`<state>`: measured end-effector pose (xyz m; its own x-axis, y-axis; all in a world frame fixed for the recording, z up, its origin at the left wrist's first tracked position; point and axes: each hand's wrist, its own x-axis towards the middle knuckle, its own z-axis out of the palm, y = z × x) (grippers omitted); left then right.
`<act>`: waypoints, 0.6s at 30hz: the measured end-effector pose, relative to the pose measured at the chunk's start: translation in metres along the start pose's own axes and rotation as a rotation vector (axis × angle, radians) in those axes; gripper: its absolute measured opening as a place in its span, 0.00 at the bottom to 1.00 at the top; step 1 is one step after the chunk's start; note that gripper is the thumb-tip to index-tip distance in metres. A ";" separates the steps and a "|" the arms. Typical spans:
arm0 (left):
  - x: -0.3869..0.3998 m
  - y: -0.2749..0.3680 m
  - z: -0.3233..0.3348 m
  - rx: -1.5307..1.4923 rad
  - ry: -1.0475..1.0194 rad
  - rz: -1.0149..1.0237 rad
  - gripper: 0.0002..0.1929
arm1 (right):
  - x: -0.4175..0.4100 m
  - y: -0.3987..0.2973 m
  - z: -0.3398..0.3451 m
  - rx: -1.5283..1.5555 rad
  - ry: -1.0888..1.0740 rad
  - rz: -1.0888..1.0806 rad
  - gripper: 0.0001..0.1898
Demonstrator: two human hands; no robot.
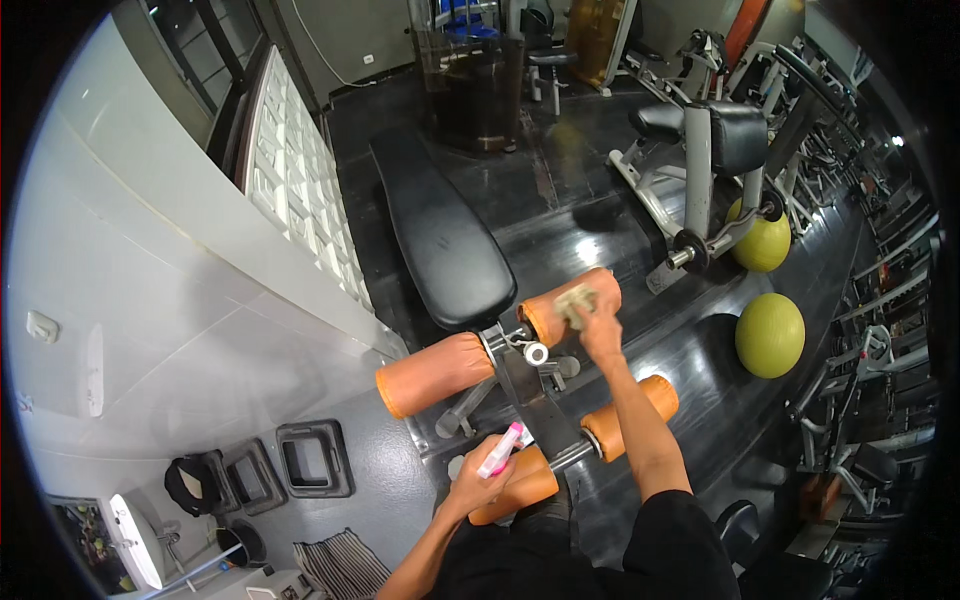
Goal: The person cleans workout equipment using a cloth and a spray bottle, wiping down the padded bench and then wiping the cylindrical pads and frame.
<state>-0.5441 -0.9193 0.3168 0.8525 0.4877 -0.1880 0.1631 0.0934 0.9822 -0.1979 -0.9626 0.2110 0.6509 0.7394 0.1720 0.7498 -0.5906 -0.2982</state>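
My right hand [602,330] holds a crumpled light cloth [576,304] against the upper right orange foam roller [551,315] of a decline bench. In my left hand [480,476] is a spray bottle with a pink and white trigger head [501,450], above the lower left orange roller [517,495]. Another orange roller [435,373] lies across the bench frame at the upper left, and a fourth [634,420] is beneath my right forearm. The black padded backrest [442,240] extends away from the rollers. A white-ended knob [535,353] sits between the upper rollers.
A white wall [225,300] runs along the left. Two yellow-green exercise balls [770,335] and a preacher curl bench [697,172] stand at the right. Black step platforms [313,459], a striped mat [341,562] and a white washbasin [137,541] are at the lower left.
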 end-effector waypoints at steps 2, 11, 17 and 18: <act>0.003 0.001 0.017 0.005 -0.010 0.045 0.10 | 0.008 0.019 -0.003 -0.006 0.075 0.141 0.22; 0.066 -0.011 0.081 0.062 0.061 0.074 0.13 | 0.009 0.010 0.005 0.183 -0.282 -0.379 0.24; 0.120 -0.015 0.125 0.049 0.229 0.049 0.10 | 0.047 0.043 0.008 0.102 0.012 0.029 0.19; 0.127 -0.017 0.132 0.036 0.283 0.027 0.09 | 0.052 0.040 0.015 0.054 0.244 -0.218 0.20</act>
<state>-0.3729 -0.9730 0.2766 0.6853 0.7128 -0.1491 0.1638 0.0485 0.9853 -0.1359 -0.9429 0.1934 0.4896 0.7439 0.4549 0.8716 -0.4039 -0.2777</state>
